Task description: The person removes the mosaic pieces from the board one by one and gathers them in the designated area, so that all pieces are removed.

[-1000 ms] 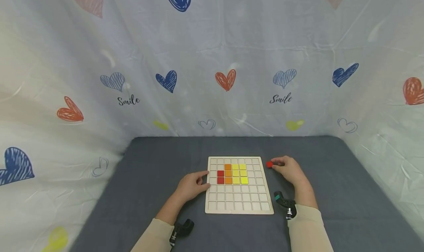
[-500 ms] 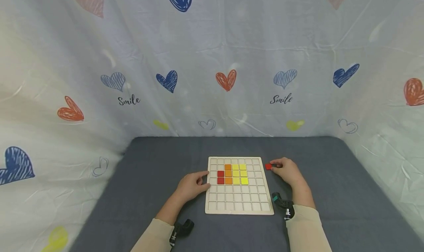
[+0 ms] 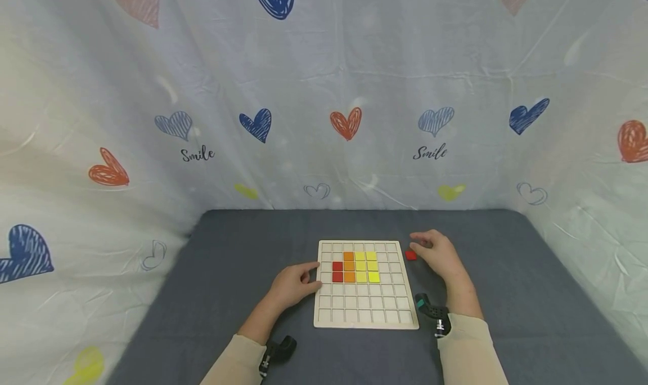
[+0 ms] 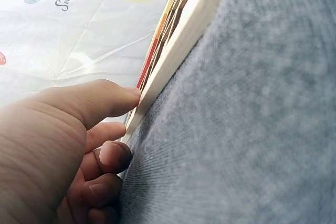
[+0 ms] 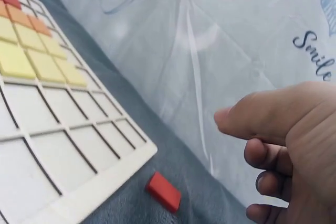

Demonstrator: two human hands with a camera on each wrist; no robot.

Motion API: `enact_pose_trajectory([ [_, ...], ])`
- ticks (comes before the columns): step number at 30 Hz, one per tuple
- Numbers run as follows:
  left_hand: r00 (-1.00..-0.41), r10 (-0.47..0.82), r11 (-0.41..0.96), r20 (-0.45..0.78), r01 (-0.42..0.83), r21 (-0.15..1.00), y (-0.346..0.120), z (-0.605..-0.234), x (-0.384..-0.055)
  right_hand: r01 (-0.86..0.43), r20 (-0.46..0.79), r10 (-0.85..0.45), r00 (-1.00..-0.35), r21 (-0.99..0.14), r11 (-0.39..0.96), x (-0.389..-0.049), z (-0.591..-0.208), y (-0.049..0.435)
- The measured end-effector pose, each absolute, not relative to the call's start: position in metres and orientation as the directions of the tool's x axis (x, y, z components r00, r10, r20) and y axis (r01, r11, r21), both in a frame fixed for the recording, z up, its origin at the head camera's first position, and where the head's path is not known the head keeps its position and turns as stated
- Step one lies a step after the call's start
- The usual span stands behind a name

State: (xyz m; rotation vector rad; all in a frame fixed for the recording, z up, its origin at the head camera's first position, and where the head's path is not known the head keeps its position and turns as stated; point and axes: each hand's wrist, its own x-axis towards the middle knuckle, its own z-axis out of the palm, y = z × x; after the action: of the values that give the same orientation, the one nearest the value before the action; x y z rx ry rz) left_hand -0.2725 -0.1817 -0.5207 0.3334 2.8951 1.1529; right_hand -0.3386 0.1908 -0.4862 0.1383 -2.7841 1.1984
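Note:
A pale wooden grid board (image 3: 360,302) lies on the dark grey cloth. Red tiles (image 3: 337,267), orange tiles (image 3: 349,265) and yellow tiles (image 3: 366,267) fill a block of its cells. My left hand (image 3: 291,285) touches the board's left edge with thumb and index fingertips set apart; in the left wrist view the thumb (image 4: 100,100) rests against the rim. Just off the board's upper right edge, a loose red tile (image 5: 164,191) sits on the cloth. My right hand (image 3: 439,255) hovers beside and above that tile, fingers relaxed and holding nothing.
Grey cloth (image 3: 253,244) covers the table around the board. Behind it and at both sides hangs a pale curtain (image 3: 288,154) printed with hearts. Each wrist carries a black camera, such as the right one (image 3: 432,309).
My right hand first held the red tile, put it down on the cloth by the board, then let go and lifted slightly away. The left hand and board stayed in place.

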Motion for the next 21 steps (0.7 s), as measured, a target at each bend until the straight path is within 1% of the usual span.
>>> enact_pose_trajectory([
  [4,-0.977,0.204,0.706,0.07,0.196,0.681,-0.182,-0.521,-0.272,-0.215,0.226,-0.072,-0.971,-0.709,0.672,-0.336,-0.476,0.185],
  [7,-0.977,0.201,0.706,0.068,0.193,0.681,-0.182,-0.52,-0.272,-0.257,0.268,-0.086,-0.96,-0.712,0.653,-0.334,-0.468,0.179],
  [15,-0.978,0.199,0.71,0.062,0.187,0.679,-0.184,-0.522,-0.271,-0.325,0.303,-0.138,-0.943,-0.744,0.583,-0.328,-0.453,0.155],
  [21,-0.974,0.218,0.699,0.065,0.202,0.685,-0.183,-0.52,-0.273,-0.393,0.344,-0.197,-0.918,-0.729,0.561,-0.329,-0.452,0.129],
])
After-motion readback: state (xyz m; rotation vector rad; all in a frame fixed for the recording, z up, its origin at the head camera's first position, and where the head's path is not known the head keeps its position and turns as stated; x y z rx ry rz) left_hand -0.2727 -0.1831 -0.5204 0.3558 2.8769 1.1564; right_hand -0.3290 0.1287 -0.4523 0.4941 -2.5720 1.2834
